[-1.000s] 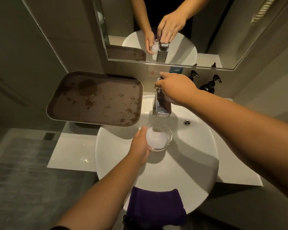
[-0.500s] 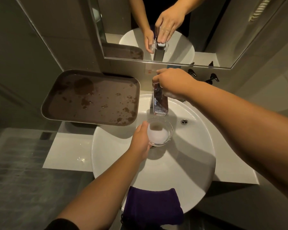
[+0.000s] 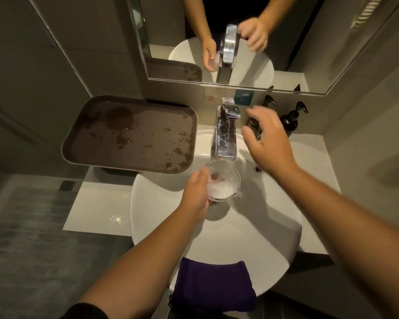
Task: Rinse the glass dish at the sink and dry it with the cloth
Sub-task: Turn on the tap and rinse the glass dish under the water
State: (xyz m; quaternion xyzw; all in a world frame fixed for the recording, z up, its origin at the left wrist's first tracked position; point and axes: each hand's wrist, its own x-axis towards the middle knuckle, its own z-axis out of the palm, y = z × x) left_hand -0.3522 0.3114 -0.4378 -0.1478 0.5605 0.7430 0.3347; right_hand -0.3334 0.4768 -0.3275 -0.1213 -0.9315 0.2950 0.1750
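Nearest me, the purple cloth point(image 3: 213, 285) hangs over the front rim of the white sink point(image 3: 251, 245), untouched, so by my reckoning the drying half of the job is all yet to do. Further in, my left hand point(image 3: 195, 195) holds the glass dish point(image 3: 222, 183) over the middle of the basin, just under the spout: my thumb lies along the near rim and the other fingers wrap beneath, where I cannot see them. Foamy white water sits in the bottom of the dish, so the rinse looks to be under way, not finished; I would still need to tip it out. Beyond that, my right hand point(image 3: 266, 140) hovers just beside the chrome faucet point(image 3: 226, 137), fingers spread and loosely curled, gripping nothing, clear of the lever. To the left lies a brown tray point(image 3: 130, 134) dotted with droplets, overhanging the counter and the basin's edge. Farthest back, two dark pump bottles point(image 3: 290, 119) stand against the wall below the mirror point(image 3: 309, 42).
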